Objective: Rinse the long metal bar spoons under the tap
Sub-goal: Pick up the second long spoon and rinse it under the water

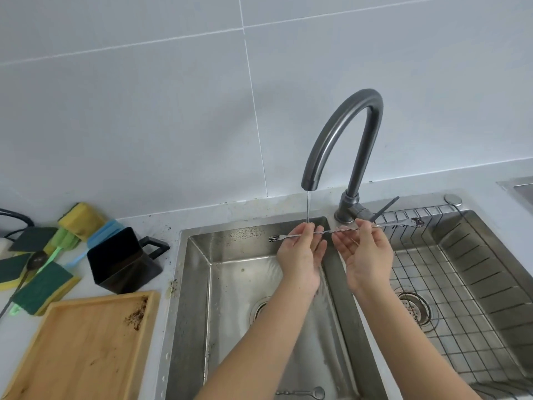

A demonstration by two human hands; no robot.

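- No lettering, label, brand mark, number or sign can be read anywhere in this view of the sink.

My left hand [301, 252] and my right hand [366, 255] are bare, with no gloves, rings or bands on the fingers. My wrists carry no watch or bracelet. Both forearms are uncovered all the way down to the bottom edge of the view, with no sleeve or cuff in sight. My fingernails look short and plain.
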